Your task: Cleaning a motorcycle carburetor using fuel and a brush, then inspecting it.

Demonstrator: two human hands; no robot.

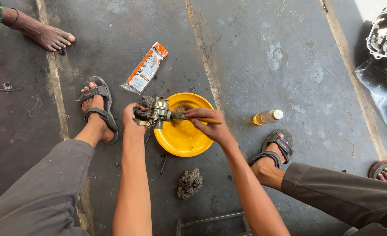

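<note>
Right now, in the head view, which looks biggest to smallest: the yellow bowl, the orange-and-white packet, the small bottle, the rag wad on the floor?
1. yellow bowl
2. orange-and-white packet
3 and 4. rag wad and small bottle look about alike; I would not rank them.

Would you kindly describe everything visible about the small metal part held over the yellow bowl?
The metal part looks like a small cast engine component, dull grey with brassy fittings and dark, grimy patches. The left hand grips its left end, holding it above the rim of the yellow bowl. A brush with a yellowish handle, held in the right hand, presses its bristles against the part's right side. A wad of grey rag sits just behind it.
</note>
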